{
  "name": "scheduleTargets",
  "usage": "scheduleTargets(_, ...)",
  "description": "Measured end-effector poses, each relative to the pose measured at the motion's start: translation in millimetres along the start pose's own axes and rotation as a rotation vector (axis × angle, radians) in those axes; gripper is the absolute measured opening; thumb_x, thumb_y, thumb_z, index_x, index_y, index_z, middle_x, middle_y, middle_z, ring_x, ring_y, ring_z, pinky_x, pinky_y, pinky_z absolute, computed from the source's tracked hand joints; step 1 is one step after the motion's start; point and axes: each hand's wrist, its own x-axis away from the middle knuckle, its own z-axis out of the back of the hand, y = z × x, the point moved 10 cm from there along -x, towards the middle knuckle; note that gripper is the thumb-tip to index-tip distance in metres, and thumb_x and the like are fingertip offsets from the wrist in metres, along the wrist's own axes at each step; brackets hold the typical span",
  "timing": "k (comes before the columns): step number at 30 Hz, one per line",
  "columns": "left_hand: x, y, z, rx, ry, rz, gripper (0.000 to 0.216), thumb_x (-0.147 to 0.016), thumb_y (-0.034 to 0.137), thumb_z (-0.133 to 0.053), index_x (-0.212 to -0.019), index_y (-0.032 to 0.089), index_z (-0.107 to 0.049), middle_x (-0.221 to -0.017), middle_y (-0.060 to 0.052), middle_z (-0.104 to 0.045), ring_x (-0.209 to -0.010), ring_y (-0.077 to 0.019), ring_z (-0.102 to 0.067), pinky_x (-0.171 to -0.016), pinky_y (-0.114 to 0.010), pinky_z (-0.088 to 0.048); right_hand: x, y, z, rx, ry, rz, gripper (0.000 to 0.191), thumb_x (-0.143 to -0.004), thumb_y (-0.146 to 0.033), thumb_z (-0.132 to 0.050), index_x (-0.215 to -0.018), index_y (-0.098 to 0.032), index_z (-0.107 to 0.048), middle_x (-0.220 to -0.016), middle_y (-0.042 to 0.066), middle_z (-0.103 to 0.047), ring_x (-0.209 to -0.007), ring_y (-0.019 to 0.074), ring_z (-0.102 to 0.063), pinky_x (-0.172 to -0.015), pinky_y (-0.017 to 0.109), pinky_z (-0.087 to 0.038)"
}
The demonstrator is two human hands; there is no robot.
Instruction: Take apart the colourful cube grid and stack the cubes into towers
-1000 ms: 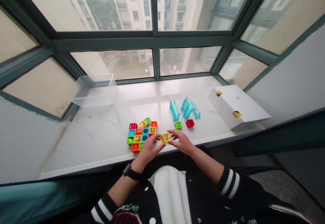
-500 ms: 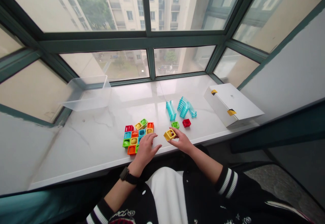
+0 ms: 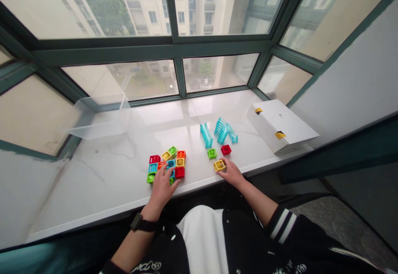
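Observation:
A cluster of joined coloured cube blocks (image 3: 174,161) lies on the white marble sill (image 3: 118,174). My left hand (image 3: 161,185) rests on its near part, fingers spread over the blocks. My right hand (image 3: 231,173) is to the right, its fingertips pinching a yellow cube block (image 3: 219,165) that sits on the sill. A loose green block (image 3: 212,153) and a red block (image 3: 226,149) lie just beyond it. Behind them are turquoise ribbed curved track pieces (image 3: 217,131).
A clear plastic bin (image 3: 99,116) stands at the back left by the window. A white cardboard box (image 3: 280,131) with yellow tape lies at the right end of the sill. Window frames close off the far side. My lap is below the sill's front edge.
My right hand carried the yellow block to the right and set it down on the sill. My left hand let go of it and moved left onto the block cluster.

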Motion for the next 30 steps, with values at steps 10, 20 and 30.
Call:
scheduleTargets(10, 4.5, -11.9, -8.5, -0.003, -0.018, 0.020, 0.047, -0.085, 0.035, -0.073, -0.130, 0.023, -0.067, -0.151, -0.016, -0.054, -0.140, -0.0390, -0.052, -0.116, -0.057, -0.047, -5.6, -7.4, -14.9, 0.111, 0.008, 0.069, 0.059, -0.077, -0.029, -0.082, -0.131, -0.025, -0.060, -0.125, 0.010, -0.070, -0.117, 0.0308, -0.063, -0.106, 0.049, -0.049)
scheduleTargets(20, 6.2, -11.0, -4.2, -0.008, 0.023, 0.033, 0.045, -0.086, 0.032, -0.071, -0.130, 0.026, -0.067, -0.149, -0.014, -0.058, -0.137, -0.0374, -0.056, -0.114, -0.057, -0.049, -2.4, -5.2, -17.5, 0.117, 0.011, 0.079, 0.059, -0.078, -0.030, -0.080, -0.133, -0.023, -0.059, -0.127, 0.011, -0.068, -0.120, 0.0319, -0.061, -0.109, 0.050, -0.048)
scheduleTargets(30, 6.8, -10.7, -4.6, -0.031, 0.023, 0.044, 0.048, -0.085, 0.034, -0.075, -0.132, 0.029, -0.066, -0.149, -0.012, -0.059, -0.137, -0.0372, -0.056, -0.115, -0.056, -0.047, -0.3, -5.7, -16.3, 0.118, 0.027, 0.078, 0.060, -0.079, -0.030, -0.080, -0.135, -0.025, -0.059, -0.129, 0.011, -0.067, -0.121, 0.0330, -0.061, -0.110, 0.052, -0.048)
